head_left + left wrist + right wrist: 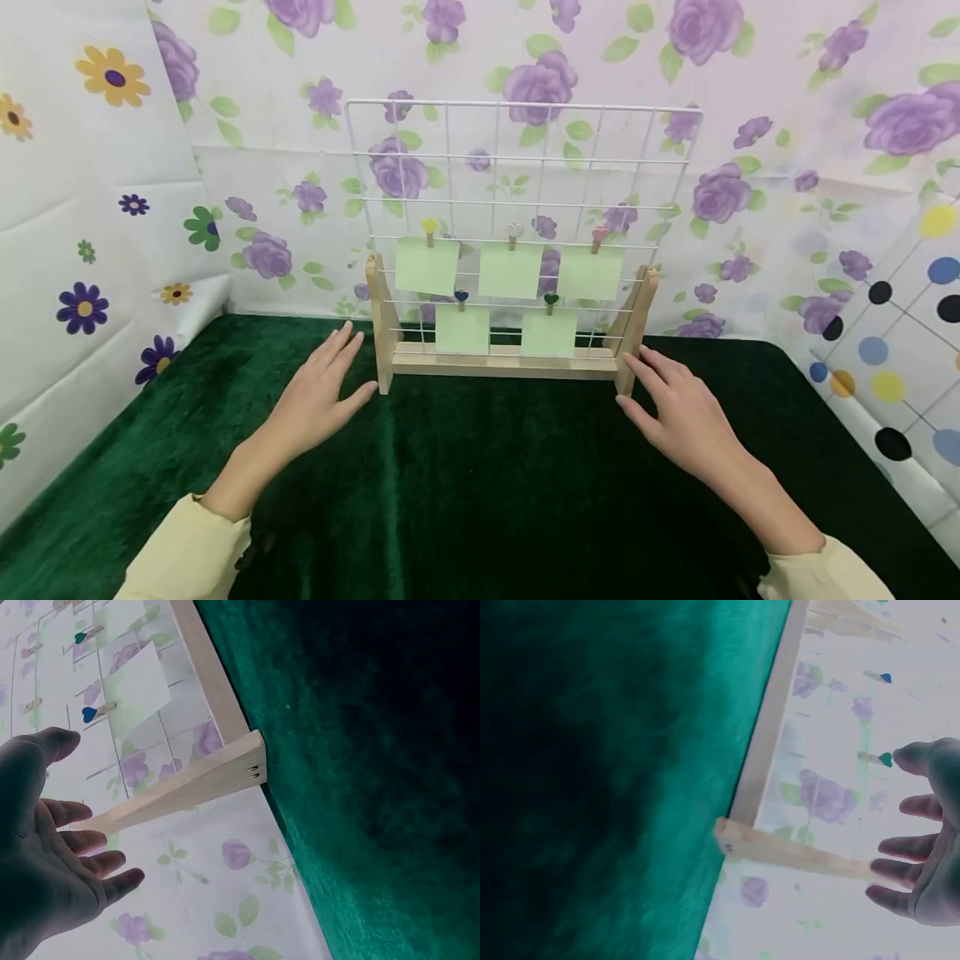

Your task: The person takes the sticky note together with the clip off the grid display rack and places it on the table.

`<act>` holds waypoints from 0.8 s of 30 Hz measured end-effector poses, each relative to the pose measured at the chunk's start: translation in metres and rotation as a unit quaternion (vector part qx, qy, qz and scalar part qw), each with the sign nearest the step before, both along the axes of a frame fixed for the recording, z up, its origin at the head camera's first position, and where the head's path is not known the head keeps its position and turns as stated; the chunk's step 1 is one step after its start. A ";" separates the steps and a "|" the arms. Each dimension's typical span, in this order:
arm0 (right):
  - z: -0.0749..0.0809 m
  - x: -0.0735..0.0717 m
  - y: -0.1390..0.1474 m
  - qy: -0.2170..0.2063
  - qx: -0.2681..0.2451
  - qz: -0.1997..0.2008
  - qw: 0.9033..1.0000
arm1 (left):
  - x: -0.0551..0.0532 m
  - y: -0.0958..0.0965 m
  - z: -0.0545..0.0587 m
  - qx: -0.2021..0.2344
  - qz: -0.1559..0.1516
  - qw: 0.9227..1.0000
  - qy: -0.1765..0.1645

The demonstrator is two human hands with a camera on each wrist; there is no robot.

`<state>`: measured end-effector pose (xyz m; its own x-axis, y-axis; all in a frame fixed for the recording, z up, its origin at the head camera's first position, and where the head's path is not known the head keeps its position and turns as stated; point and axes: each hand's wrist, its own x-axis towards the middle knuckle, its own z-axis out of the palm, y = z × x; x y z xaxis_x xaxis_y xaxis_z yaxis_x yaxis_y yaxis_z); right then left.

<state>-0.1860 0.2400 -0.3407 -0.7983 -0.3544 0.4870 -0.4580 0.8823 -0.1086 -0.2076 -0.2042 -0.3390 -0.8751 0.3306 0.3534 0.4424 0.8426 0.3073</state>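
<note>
A white wire grid (525,158) stands upright in a pale wooden stand (502,365). Light green cards hang on it from small heart-topped clothespins: three cards in the upper row, including the middle card (510,271), and two below, including the lower left card (462,331). The lower pins are a blue-heart clothespin (96,712) and a green-heart clothespin (876,758). Beside the stand's left upright is my left hand (318,392), fingers extended, thumb tip close to the wood. My right hand (686,412) has its fingertips right at the right upright (795,853). Both hold nothing.
Dark green velvety cloth (480,483) covers the table under the stand. Behind rises a floral backdrop (817,208); a flower-print sheet (45,233) hangs at the left, and a dotted sheet (930,333) at the right.
</note>
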 end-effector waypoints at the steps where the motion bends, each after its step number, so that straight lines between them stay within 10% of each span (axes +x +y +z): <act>1: 0.002 -0.001 -0.003 -0.002 -0.010 0.005 1.000 | -0.001 0.000 0.002 0.012 0.000 1.000 -0.009; 24: 0.061 -0.035 -0.067 -0.146 -0.213 0.094 0.961 | -0.010 0.021 0.037 0.157 -0.024 0.987 0.002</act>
